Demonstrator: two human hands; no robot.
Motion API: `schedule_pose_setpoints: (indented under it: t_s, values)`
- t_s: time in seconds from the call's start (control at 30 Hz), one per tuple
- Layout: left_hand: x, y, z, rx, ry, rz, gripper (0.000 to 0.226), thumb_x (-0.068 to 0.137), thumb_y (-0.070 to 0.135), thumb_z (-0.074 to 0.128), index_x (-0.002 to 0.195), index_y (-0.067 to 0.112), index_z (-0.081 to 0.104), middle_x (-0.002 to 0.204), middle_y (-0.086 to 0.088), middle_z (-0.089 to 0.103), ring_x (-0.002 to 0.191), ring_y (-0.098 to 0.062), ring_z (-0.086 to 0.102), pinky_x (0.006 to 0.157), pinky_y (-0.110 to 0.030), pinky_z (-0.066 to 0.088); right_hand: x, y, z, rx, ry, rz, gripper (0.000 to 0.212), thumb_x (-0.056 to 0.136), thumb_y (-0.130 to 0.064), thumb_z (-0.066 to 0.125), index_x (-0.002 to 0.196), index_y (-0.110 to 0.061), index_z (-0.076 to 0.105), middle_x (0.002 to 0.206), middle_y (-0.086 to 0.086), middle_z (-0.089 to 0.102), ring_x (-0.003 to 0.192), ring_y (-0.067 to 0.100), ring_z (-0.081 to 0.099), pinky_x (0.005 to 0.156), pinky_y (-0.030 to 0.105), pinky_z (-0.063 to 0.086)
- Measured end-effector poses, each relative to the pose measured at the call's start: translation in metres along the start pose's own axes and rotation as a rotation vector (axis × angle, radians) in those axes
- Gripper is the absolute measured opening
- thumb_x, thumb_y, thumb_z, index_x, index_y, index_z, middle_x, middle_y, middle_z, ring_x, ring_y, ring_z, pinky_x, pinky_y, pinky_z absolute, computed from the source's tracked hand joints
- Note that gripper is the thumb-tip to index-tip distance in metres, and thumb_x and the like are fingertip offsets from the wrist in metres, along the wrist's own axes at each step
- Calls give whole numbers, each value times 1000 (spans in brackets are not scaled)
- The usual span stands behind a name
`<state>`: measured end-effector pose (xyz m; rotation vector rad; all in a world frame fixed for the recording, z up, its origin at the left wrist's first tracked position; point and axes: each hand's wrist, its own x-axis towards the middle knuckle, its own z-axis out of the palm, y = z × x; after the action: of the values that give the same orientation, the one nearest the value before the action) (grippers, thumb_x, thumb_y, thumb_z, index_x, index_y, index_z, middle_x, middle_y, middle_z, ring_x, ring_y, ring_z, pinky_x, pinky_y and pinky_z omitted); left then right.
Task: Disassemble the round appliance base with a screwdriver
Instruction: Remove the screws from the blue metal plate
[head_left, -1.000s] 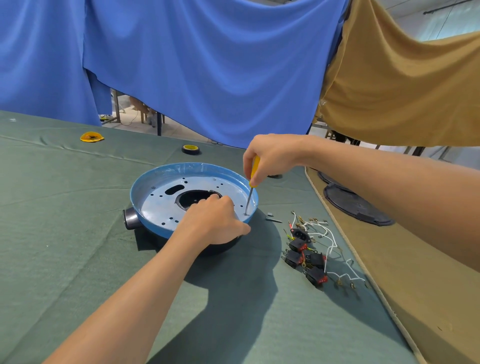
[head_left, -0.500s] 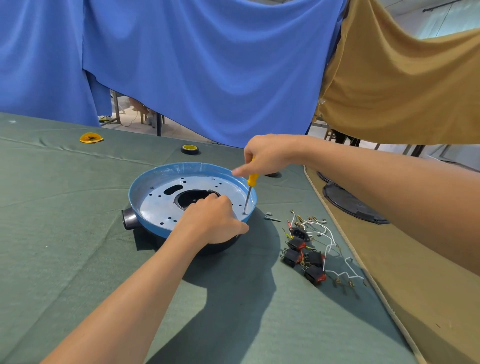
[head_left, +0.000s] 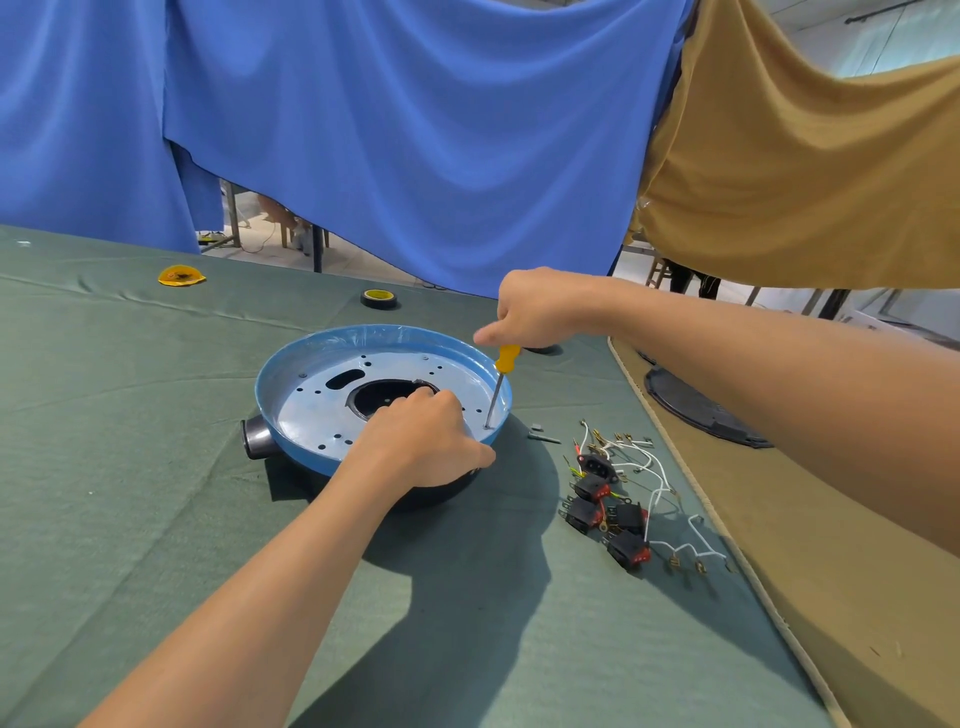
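Note:
The round appliance base (head_left: 322, 395), blue-rimmed with a pale perforated plate and a dark central hole, lies on the green table cloth. My left hand (head_left: 423, 447) grips its near right rim, fingers curled over the edge into the plate. My right hand (head_left: 535, 309) holds the yellow-handled screwdriver (head_left: 500, 382) upright from above. The tip stands on the plate close to the right rim, just beyond my left hand. Most of the handle is hidden in my fist.
Several black switches with white wires (head_left: 615, 499) lie to the right of the base, with small loose parts (head_left: 543, 435) beside them. A tape roll (head_left: 379, 298) and a yellow object (head_left: 181, 275) sit farther back. Black round parts (head_left: 696, 410) rest on the tan surface at right.
My right hand has slid up the screwdriver handle, exposing more yellow below the fist. The tip stays at the same spot by the rim. My left hand keeps its hold on the base.

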<state>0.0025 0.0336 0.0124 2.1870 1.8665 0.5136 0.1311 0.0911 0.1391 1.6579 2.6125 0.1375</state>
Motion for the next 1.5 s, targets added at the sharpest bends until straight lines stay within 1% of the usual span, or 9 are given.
schedule_pose_setpoints:
  t_s: [0.23, 0.4, 0.6, 0.77, 0.93, 1.03, 1.23, 1.4, 1.5]
  values:
    - [0, 1, -1, 2, -2, 5, 42, 75, 57, 63, 67, 21, 43, 82, 0, 47, 82, -25, 52, 69, -38, 41, 0, 5, -7, 176, -139, -30, 18, 82, -32, 73, 86, -15, 67, 78, 6, 59, 62, 19, 50, 53, 27, 46]
    - [-1, 1, -2, 5, -5, 5, 44, 75, 57, 63, 63, 21, 39, 81, 0, 45, 80, -25, 51, 68, -37, 40, 1, 2, -1, 34, -17, 16, 61, 87, -63, 50, 51, -13, 52, 37, -5, 44, 40, 15, 40, 43, 23, 34]
    - [-2, 2, -2, 14, -1, 9, 46, 75, 57, 62, 62, 21, 37, 81, -2, 45, 82, -27, 51, 66, -36, 38, -2, -6, -2, 37, -43, -23, 30, 80, -36, 68, 84, -6, 69, 71, 8, 67, 57, 20, 52, 50, 26, 42]
    - [-4, 3, -3, 0, 4, 13, 48, 75, 56, 63, 60, 20, 33, 78, -9, 43, 84, -33, 53, 65, -37, 36, -3, -7, -3, 67, -16, 21, 60, 89, -59, 51, 53, -11, 45, 33, -4, 38, 35, 17, 36, 44, 22, 33]
    - [-4, 2, -2, -11, 0, 9, 48, 74, 56, 63, 59, 21, 33, 74, 0, 39, 74, -26, 44, 63, -37, 35, -4, -8, 1, 45, 16, -1, 24, 82, -29, 62, 71, -8, 58, 63, 4, 51, 60, 22, 44, 49, 27, 35]
    - [-4, 1, -2, -12, 9, 12, 48, 74, 56, 63, 59, 21, 34, 75, 1, 41, 75, -25, 46, 64, -35, 36, -3, -5, 0, 107, -27, 30, 35, 77, -32, 65, 96, -3, 68, 71, 8, 58, 57, 22, 47, 49, 26, 39]
    - [-2, 1, -2, -11, 5, 12, 48, 74, 56, 63, 59, 21, 34, 74, 1, 41, 73, -24, 44, 63, -36, 36, -5, -4, 4, 83, 68, 19, 51, 89, -50, 57, 58, -12, 44, 53, 0, 37, 51, 17, 36, 45, 26, 27]
    - [-4, 2, -3, -10, 5, 9, 48, 75, 56, 63, 59, 21, 33, 77, 1, 41, 75, -24, 45, 64, -35, 36, -4, -5, 4, 150, 19, 25, 36, 79, -29, 66, 100, 0, 66, 91, 18, 68, 65, 20, 48, 56, 29, 40]
    - [-4, 2, -3, -10, 12, 14, 47, 75, 56, 63, 59, 21, 35, 80, 0, 44, 79, -25, 49, 66, -35, 38, -6, -6, 3, 124, 39, 31, 47, 86, -49, 59, 67, -7, 54, 61, 9, 54, 53, 17, 40, 49, 27, 33]
